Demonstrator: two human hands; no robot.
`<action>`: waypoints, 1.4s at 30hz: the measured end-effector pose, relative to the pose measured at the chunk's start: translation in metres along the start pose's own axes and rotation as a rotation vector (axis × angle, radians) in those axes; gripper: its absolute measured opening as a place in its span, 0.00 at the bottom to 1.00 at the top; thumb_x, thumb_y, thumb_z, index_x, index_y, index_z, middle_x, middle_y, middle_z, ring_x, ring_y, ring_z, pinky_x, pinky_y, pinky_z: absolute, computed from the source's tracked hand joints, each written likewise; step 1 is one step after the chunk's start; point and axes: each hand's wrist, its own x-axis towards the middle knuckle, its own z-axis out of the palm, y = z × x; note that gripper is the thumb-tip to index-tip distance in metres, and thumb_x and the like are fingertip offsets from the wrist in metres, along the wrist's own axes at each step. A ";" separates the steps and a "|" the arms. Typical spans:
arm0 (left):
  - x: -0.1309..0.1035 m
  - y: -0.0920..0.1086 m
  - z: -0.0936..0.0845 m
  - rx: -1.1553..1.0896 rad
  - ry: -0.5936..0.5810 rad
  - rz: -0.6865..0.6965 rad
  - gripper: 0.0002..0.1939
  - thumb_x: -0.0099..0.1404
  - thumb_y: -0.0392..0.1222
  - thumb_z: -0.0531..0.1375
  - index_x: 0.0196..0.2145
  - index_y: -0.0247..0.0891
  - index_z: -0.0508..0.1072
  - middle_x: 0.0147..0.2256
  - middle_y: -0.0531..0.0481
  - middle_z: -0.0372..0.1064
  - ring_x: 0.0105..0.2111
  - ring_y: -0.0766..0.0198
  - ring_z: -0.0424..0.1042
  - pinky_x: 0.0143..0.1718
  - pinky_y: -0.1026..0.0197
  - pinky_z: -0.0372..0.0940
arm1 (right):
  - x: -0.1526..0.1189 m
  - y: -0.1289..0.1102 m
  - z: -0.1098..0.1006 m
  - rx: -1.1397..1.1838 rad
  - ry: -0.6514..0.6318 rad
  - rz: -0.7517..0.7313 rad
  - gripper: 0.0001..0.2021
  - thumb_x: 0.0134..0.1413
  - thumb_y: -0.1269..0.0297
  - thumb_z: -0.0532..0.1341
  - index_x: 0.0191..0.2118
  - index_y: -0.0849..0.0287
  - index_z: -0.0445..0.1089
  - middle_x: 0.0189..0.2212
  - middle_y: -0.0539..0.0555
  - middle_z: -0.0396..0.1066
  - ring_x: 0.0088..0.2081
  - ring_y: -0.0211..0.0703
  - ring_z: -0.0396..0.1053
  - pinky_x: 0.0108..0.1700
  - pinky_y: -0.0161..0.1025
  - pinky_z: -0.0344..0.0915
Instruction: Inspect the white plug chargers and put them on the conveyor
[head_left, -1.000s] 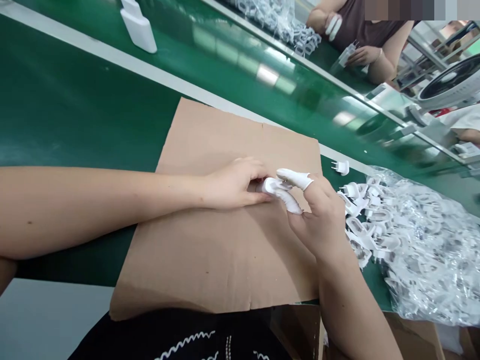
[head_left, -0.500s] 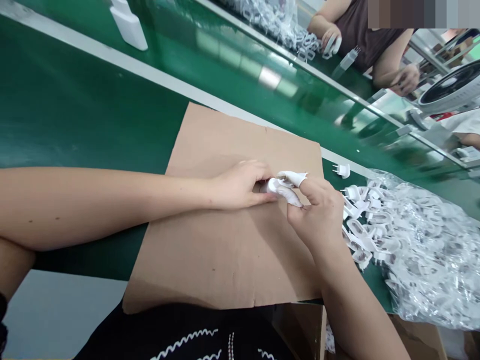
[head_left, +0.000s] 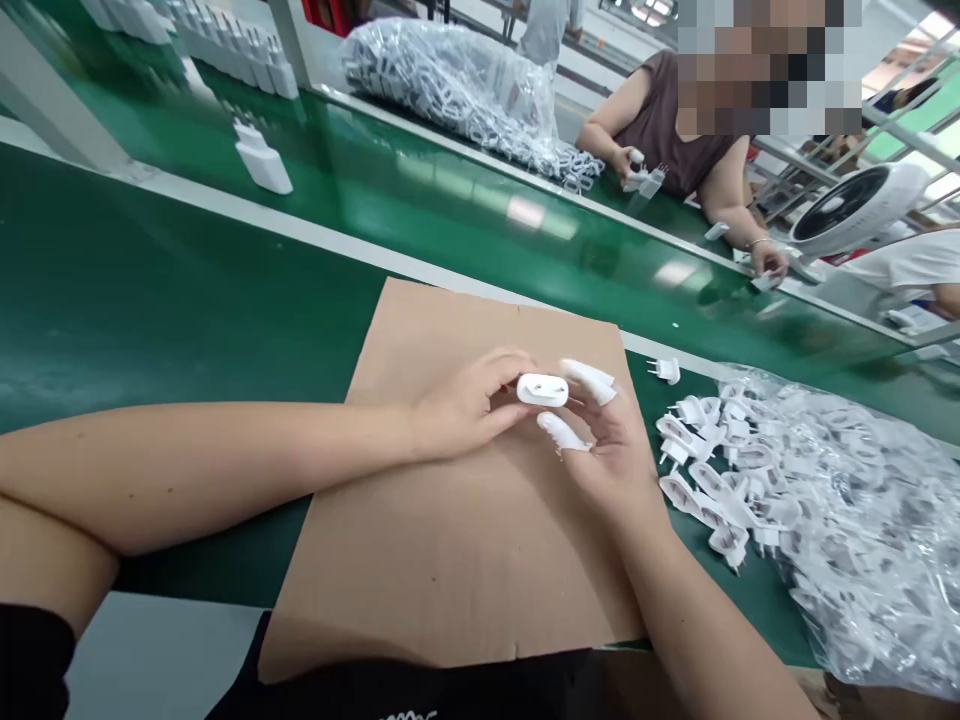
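My left hand (head_left: 476, 400) is closed around a white plug charger (head_left: 542, 390), thumb on the near side and fingers on the far side. The charger's oval end with its metal pins points up toward me. Close by on the right, my right hand (head_left: 611, 440) has its thumb and forefinger spread apart, with white covers on the fingertips. Whether its other fingers touch the charger is hidden. Both hands are above a brown cardboard sheet (head_left: 450, 540).
Right of the cardboard lie loose white plug heads (head_left: 709, 480) and a clear bag (head_left: 885, 520) full of them. A white charger (head_left: 262, 160) lies on the green conveyor (head_left: 420, 220). Beyond it, a co-worker's hand (head_left: 769, 262) is near small white parts.
The view has tilted up. My right thumb and forefinger have spread from the charger, and its pinned end now shows plainly. The co-worker's hands have shifted.
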 end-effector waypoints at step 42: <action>0.085 -0.019 -0.071 -0.500 0.431 -0.694 0.46 0.74 0.70 0.32 0.76 0.34 0.42 0.76 0.41 0.35 0.76 0.61 0.38 0.73 0.57 0.44 | 0.017 0.023 0.015 0.523 0.213 0.467 0.27 0.44 0.53 0.73 0.49 0.57 0.69 0.48 0.62 0.79 0.46 0.53 0.76 0.34 0.40 0.66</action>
